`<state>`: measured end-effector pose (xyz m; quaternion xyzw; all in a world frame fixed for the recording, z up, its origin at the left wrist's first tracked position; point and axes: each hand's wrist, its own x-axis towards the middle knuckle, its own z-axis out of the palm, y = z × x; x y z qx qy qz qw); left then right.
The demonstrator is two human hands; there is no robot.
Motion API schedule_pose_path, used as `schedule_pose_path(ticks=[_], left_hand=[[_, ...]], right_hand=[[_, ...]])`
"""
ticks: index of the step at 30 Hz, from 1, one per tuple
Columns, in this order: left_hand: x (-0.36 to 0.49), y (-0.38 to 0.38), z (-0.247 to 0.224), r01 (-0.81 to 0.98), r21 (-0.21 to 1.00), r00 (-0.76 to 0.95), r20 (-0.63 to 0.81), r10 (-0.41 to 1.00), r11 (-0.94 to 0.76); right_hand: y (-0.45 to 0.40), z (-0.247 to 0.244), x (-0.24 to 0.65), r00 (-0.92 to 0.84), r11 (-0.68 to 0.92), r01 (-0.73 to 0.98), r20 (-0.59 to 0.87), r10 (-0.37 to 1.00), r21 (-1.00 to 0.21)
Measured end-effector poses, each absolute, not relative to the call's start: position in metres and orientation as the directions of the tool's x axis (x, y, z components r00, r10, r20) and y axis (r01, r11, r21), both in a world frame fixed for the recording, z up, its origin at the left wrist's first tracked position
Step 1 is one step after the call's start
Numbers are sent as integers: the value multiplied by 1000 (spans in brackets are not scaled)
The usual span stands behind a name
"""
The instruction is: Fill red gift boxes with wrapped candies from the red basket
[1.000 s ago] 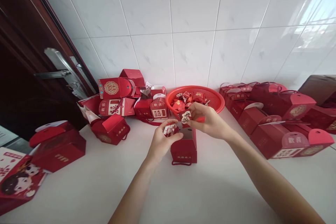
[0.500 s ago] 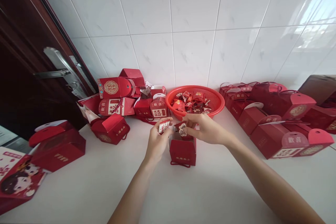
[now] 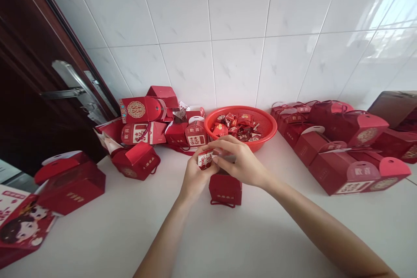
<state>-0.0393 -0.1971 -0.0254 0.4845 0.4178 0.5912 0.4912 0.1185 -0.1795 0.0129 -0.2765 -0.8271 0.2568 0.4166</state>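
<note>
My left hand (image 3: 195,179) is closed round a small wrapped candy (image 3: 204,160), white and red with red lettering, between thumb and fingers. Bent in from the right, my right hand (image 3: 239,161) has its thumb and fingertips on the right edge of that same candy. Just beneath both hands an open red gift box (image 3: 225,190) stands on the white table, its cord handle hanging at the front. The hands cover most of its opening, so its contents are hidden. Behind my right hand, a red plastic basket (image 3: 273,127) holds many wrapped candies (image 3: 244,132).
Red gift boxes (image 3: 143,134) are piled at the back left against the tiled wall. More closed boxes (image 3: 345,169) stand in rows on the right. At the left edge are a red box (image 3: 73,186) and a printed carton (image 3: 24,221), near a dark door (image 3: 35,74).
The wrapped candy that my right hand held over the gift box is no longer visible in its fingers. My right hand has moved left, onto the candy in my left hand.
</note>
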Motion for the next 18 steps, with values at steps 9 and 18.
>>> schedule_pose_path(ticks=[9, 18], left_hand=[[-43, -201, -24, 47, 954, -65, 300, 952, -297], [-50, -199, -27, 202, 921, -107, 360, 927, -334]], right_hand=[[-176, 6, 116, -375, 672, 157, 586, 719, -724], [-170, 26, 142, -317, 609, 176, 541, 779, -773]])
